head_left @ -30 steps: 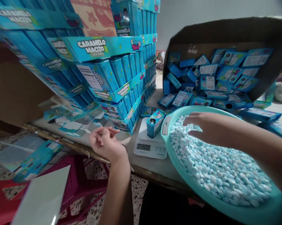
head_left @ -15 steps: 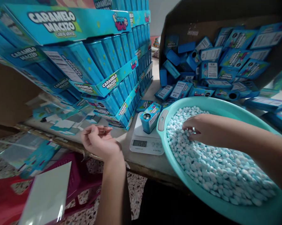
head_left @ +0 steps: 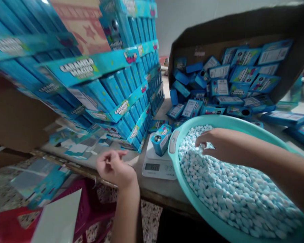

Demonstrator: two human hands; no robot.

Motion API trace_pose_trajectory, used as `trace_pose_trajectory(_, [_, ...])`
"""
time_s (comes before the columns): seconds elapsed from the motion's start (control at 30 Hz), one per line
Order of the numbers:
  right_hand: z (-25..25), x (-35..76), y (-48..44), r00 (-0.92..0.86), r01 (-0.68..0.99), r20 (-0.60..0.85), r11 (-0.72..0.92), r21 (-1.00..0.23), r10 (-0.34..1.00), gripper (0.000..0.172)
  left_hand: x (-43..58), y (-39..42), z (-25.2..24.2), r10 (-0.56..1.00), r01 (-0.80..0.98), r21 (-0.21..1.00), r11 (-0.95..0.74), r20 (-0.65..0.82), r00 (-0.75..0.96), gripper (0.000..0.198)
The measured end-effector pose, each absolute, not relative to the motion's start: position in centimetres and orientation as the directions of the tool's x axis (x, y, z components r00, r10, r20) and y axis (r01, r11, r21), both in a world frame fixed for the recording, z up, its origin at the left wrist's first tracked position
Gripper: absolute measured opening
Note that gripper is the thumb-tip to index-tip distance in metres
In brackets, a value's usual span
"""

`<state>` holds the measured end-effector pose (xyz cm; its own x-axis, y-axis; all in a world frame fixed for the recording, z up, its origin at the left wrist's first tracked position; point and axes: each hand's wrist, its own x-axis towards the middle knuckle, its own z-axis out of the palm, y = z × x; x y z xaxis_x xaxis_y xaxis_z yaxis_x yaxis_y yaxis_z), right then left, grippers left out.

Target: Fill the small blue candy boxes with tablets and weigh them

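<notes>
My right hand [head_left: 212,143] is over the teal plastic tub [head_left: 178,168], its fingers curled down above the pale blue and white candies [head_left: 232,189]. Its fingertips are bent in toward the thumb, and whatever is between them is too small or hidden to make out. My left hand [head_left: 116,168] hovers palm up near the table edge, fingers loosely curled with nothing visible in them. Between the hands is a white digital scale [head_left: 158,168]. A blue candy box [head_left: 162,140] stands on it, with a round hole in its top showing something pale inside.
Stacked display trays of blue boxes [head_left: 121,108] rise at the left. Behind the tub, a cardboard carton [head_left: 183,44] on its side holds many loose blue boxes [head_left: 220,86]. Flat card pieces [head_left: 78,146] lie at the left; a magenta plastic stool [head_left: 88,202] is below the table edge [head_left: 103,182].
My right hand has risen slightly from the candies. The view has tilted upward, so the scale and tub appear lower. My left hand remains palm up beside the scale.
</notes>
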<state>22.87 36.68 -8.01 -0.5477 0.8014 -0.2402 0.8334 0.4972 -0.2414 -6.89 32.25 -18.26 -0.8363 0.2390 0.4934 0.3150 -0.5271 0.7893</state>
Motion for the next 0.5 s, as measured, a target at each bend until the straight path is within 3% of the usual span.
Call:
trace_pose_trajectory(0.07, [-8.5,23.1,36.9,-0.557,0.822,-0.200,0.501,-0.271,0.806,0.023,-6.0,31.4,-18.2,0.340,0.435,0.729,-0.528,0.651,-0.679,0.007])
trace_pose_trajectory(0.13, [-8.8,23.4,37.1,-0.559,0.813,-0.173,0.497,-0.303,0.811,0.024,-5.4,30.6,-17.7,0.555,0.490,0.706,-0.511,0.706,-0.439,0.020])
trace_pose_trajectory(0.2, [-8.8,23.6,37.2,-0.553,0.809,-0.152,0.484,-0.333,0.819,0.029,-5.1,30.2,-16.9,0.771,0.523,0.738,-0.425,0.599,-0.217,0.038])
trace_pose_trajectory(0.27, [-8.4,23.8,37.1,-0.556,0.794,-0.104,0.491,-0.358,0.825,0.032,-5.0,30.5,-15.9,0.917,0.546,0.785,-0.292,0.392,-0.072,0.052])
trace_pose_trajectory(0.37, [-7.8,23.9,36.7,-0.568,0.767,-0.062,0.501,-0.400,0.821,0.035,-4.9,31.5,-14.5,0.984,0.585,0.804,-0.110,0.172,-0.052,0.065])
trace_pose_trajectory(0.5, [-7.4,23.8,36.2,-0.575,0.764,-0.096,0.490,-0.420,0.813,0.039,-5.6,31.7,-11.2,0.983,0.645,0.764,-0.028,0.139,-0.122,0.079])
